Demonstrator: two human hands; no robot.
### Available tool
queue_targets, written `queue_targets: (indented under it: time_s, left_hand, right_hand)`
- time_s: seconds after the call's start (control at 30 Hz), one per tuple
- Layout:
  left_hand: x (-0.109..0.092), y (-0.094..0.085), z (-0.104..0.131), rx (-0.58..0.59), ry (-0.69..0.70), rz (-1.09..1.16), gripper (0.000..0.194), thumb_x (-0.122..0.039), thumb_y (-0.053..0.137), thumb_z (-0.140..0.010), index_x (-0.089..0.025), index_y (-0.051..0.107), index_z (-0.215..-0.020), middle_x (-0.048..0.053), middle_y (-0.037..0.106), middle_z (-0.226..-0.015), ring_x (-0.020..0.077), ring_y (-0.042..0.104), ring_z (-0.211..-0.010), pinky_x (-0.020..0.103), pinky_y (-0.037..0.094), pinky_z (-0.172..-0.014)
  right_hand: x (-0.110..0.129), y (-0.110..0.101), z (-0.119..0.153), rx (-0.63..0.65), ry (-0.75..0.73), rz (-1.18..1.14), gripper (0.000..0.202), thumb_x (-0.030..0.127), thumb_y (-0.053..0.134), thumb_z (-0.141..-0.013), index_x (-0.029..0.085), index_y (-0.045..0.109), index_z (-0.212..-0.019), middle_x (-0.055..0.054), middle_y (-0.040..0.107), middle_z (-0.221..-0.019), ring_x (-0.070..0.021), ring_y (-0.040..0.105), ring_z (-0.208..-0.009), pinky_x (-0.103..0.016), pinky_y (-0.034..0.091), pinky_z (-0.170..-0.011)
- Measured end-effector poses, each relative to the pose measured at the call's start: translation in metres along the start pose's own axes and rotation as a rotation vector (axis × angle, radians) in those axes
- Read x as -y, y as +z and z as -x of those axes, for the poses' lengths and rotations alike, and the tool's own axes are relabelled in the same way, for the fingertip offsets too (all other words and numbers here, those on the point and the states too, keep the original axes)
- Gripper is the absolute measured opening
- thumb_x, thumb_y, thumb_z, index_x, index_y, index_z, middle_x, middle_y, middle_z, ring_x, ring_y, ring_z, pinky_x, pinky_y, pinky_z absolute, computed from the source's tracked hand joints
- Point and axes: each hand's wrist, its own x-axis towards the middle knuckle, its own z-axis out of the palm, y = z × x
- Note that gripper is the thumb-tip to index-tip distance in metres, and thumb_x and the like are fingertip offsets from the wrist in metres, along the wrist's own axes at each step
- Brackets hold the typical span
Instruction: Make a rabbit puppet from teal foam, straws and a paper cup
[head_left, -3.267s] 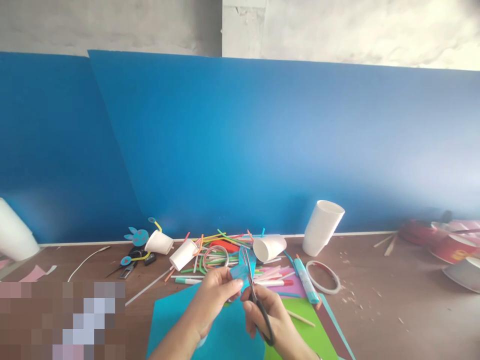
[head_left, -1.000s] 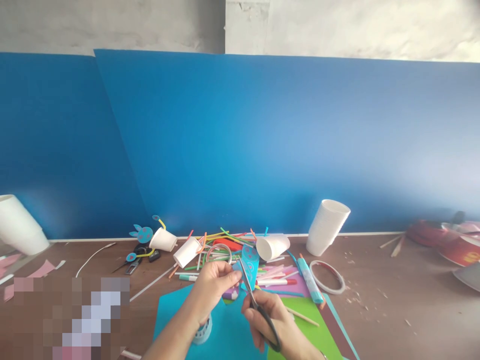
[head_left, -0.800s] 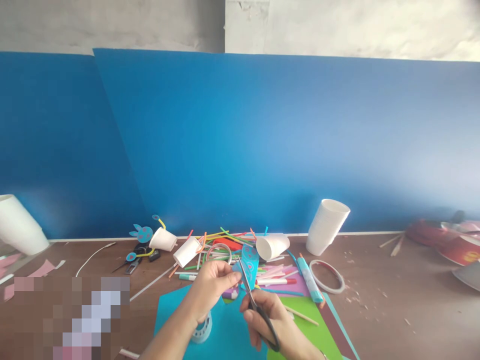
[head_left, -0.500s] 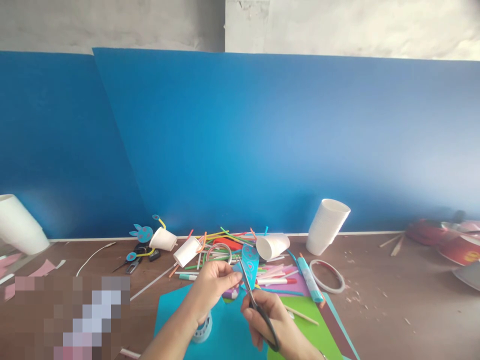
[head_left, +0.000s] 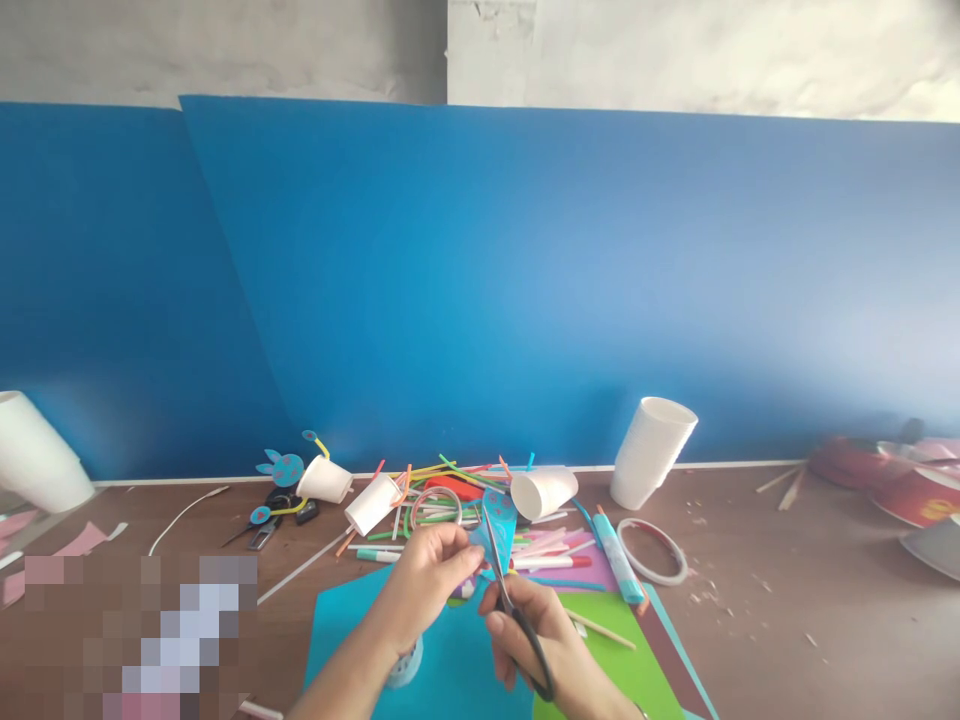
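Between the thumb and fingers of my left hand (head_left: pixel 433 570) is pinched a piece of blue paper (head_left: pixel 501 515) with drawn shapes on it. My right hand (head_left: pixel 541 632) grips black-handled scissors (head_left: pixel 517 618), whose blades point up and away across the paper. Whether the blades are fully closed I cannot tell. Below both hands lie a large blue sheet (head_left: pixel 450 665) and a green sheet (head_left: pixel 622 660). Near my left wrist, partly hidden by it, sits a pale ring-shaped roll (head_left: pixel 407 666).
Behind my hands lie several coloured straws (head_left: pixel 450 505), markers and paper cups (head_left: pixel 544 492). A cup stack (head_left: pixel 652 452), a tape roll (head_left: pixel 652 551) and a blue tube (head_left: pixel 618 555) are to the right. At left is a cup with a blue rabbit-like cutout (head_left: pixel 286 470). A blue panel (head_left: pixel 450 290) stands behind.
The scissor blades have shifted slightly over the blue paper, and the paper has turned a little. Both hands keep their hold in nearly the same place.
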Motion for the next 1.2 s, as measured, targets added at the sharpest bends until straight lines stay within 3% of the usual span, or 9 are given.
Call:
queue_targets:
  time_s: [0.43,1.2]
  left_hand:
    - [0.005,-0.008,-0.003,0.042,0.003,-0.042,0.026,-0.036,0.061,-0.074,-0.016,0.051,-0.061,-0.003,0.048,-0.057,0.0111,0.043,-0.058,0.024,0.031,-0.055]
    - [-0.007,-0.012,0.0,0.076,-0.05,-0.08,0.015,-0.028,0.06,-0.066,-0.016,0.054,-0.058,-0.001,0.055,-0.056,0.0131,0.05,-0.058,0.025,0.037,-0.058]
  right_hand:
    - [-0.002,-0.006,0.0,0.024,0.035,0.023,0.045,0.057,0.064,-0.072,0.014,0.056,-0.078,0.003,0.054,-0.045,-0.0071,0.045,-0.037,-0.018,0.034,-0.039]
    - [0.005,-0.008,0.001,0.081,0.145,0.056,0.046,0.058,0.064,-0.071,0.013,0.059,-0.08,0.004,0.054,-0.045,-0.0066,0.047,-0.038,-0.016,0.033,-0.037]
